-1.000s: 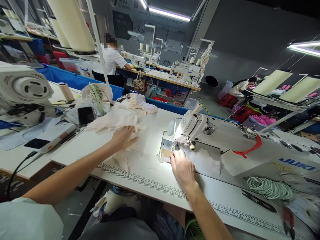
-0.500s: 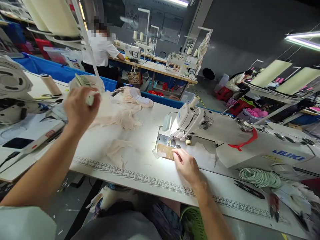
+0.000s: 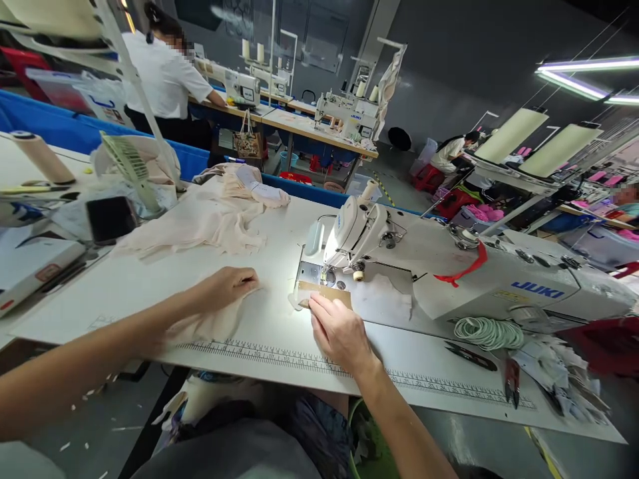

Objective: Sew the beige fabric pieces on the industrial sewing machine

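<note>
My left hand [image 3: 227,287] lies on a small piece of pale beige fabric [image 3: 212,322] on the white table [image 3: 279,346], its fingers closed on the cloth's upper edge. My right hand [image 3: 339,332] rests by the lit needle plate of the white JUKI sewing machine [image 3: 429,266], fingertips on a thin brown cardboard strip [image 3: 327,294] in front of the presser foot. A larger heap of the same beige fabric [image 3: 200,223] lies farther back on the left.
A small fan [image 3: 130,166], a dark phone [image 3: 107,218] and a thread cone [image 3: 42,158] stand at the left. Coiled white elastic [image 3: 486,331], snips [image 3: 469,356] and red-handled pliers [image 3: 512,380] lie at the right. Other people work at machines behind.
My left hand went from the fabric heap up to the fan and has now come down onto the small beige piece. My right hand stayed at the needle plate.
</note>
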The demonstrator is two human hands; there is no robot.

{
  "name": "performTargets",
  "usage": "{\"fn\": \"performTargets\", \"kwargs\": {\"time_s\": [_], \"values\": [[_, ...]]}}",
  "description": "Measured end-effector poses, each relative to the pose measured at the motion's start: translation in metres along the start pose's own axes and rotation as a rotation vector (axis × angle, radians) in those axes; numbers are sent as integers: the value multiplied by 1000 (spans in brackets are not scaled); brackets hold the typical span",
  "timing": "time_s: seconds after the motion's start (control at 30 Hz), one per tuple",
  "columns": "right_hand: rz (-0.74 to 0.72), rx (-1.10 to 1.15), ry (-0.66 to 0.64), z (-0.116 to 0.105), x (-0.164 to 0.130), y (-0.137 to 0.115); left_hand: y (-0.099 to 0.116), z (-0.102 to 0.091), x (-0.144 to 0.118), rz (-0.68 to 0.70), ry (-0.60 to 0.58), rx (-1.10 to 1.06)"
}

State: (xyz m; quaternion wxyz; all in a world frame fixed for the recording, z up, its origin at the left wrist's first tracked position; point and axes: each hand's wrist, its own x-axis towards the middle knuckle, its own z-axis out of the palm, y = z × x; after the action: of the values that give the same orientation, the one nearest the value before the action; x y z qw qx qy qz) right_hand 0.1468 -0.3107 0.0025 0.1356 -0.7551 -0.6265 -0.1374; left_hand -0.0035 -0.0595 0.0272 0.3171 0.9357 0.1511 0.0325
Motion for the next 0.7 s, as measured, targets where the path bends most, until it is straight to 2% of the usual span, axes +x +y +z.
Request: {"fn": "performTargets", "kwargs": {"time_s": [0.07,0.17,0.3,0.37,0.5,0.7], "values": [[32,-26,-9,2,3,1,-3,-7,22,17,12,31],[54,-43,-21,6,5,1,14,-9,44,64,35,4],[46,-81,-29,8,4,2,51,16,59,187,-17,-170],[53,-89,-46,8,3,2,61,31,69,199,-69,-255],[67,-88,-64,7,2,1,59,49,87,134,-122,-241],[112,-11,-38,5,1,4,56,51,90,49,-154,-160]]}}
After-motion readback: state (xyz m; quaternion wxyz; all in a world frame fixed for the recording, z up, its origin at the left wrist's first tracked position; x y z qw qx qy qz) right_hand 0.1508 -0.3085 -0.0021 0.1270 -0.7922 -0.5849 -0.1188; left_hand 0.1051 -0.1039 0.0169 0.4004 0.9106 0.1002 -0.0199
